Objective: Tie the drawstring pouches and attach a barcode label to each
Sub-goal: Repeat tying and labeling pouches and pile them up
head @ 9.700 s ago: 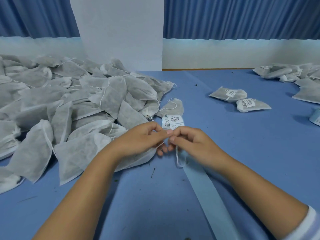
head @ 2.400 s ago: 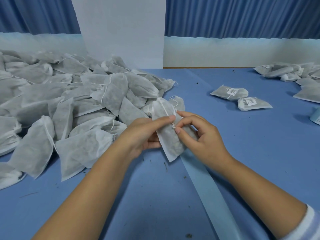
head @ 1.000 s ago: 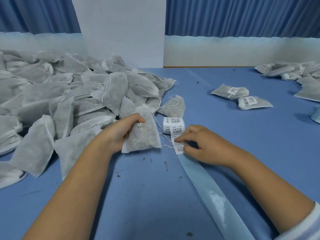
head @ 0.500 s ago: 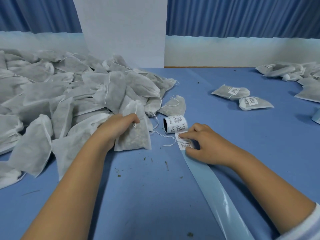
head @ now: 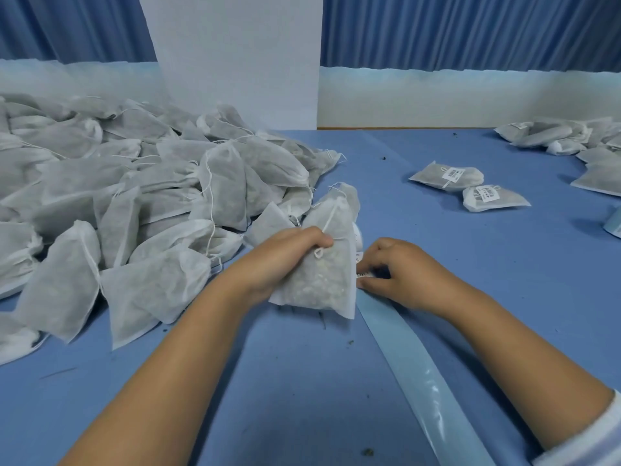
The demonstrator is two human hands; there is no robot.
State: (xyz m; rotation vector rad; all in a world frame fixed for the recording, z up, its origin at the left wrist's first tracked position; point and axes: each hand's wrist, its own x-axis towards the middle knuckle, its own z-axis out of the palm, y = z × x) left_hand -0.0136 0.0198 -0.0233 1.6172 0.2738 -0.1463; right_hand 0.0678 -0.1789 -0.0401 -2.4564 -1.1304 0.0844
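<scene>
My left hand (head: 285, 257) grips a white drawstring pouch (head: 322, 274) by its gathered neck and holds it upright over the blue table, its knotted cord looped below my thumb. The pouch hides most of the label roll (head: 359, 235) behind it. My right hand (head: 396, 270) rests on the table just right of the pouch, fingertips pinching a barcode label (head: 363, 274) at the head of the shiny backing strip (head: 420, 371). Only an edge of that label shows.
A big heap of unlabelled pouches (head: 134, 203) fills the left side of the table. Two labelled pouches (head: 470, 186) lie at mid right, and more are piled at the far right (head: 571, 139). A white pillar (head: 232, 58) stands behind.
My left hand has carried the pouch rightward from beside the heap to right next to my right hand, covering the label roll. My right hand stays on the label strip.
</scene>
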